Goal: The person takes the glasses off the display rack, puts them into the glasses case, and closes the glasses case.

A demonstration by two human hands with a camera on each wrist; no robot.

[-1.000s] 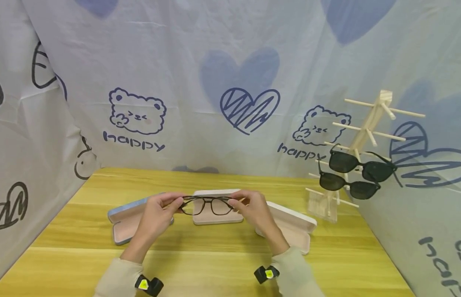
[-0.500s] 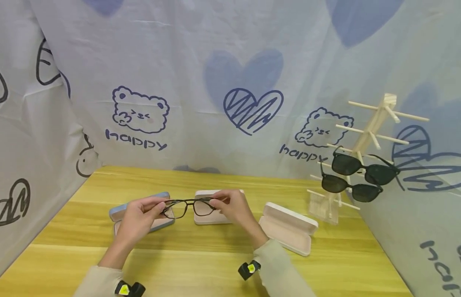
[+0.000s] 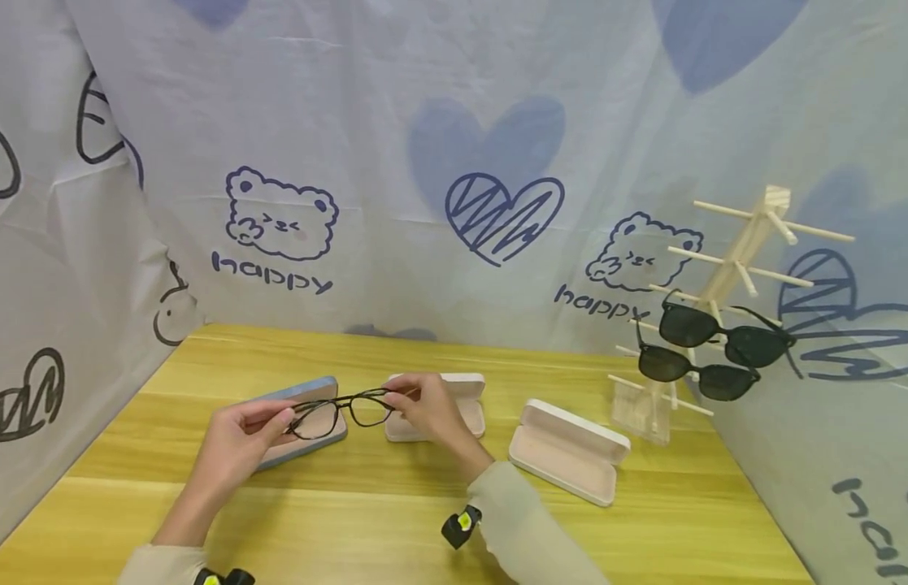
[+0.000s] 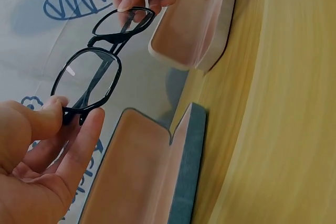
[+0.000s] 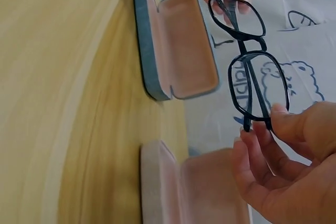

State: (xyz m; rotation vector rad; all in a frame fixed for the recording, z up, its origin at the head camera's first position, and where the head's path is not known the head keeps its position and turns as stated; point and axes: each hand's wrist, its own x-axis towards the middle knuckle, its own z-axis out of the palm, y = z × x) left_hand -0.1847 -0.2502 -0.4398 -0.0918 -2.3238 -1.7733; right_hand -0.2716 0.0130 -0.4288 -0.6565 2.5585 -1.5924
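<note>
A pair of black-framed eyeglasses [image 3: 343, 400] with clear lenses is held up between both hands, its temples folded behind the lenses. My left hand [image 3: 234, 443] pinches one end of the frame between thumb and fingers. At the opposite end, my right hand [image 3: 432, 410] pinches the other corner. Behind and below the glasses lies an open blue glasses case [image 3: 307, 390] with a pink lining, partly covered by the left hand in the head view. In the left wrist view, the glasses [image 4: 86, 77] hang above that blue case [image 4: 194, 145].
An open white case [image 3: 468, 386] stands behind the right hand, and another open white case [image 3: 566, 455] lies further right. At the back right, a wooden peg stand [image 3: 739, 244] carries two pairs of dark sunglasses [image 3: 724, 337]. Printed cloth [image 3: 395, 268] encloses the wooden table [image 3: 395, 528].
Both hands have carried the eyeglasses left, from in front of the middle white case to in front of the blue one. The right white case is now uncovered.
</note>
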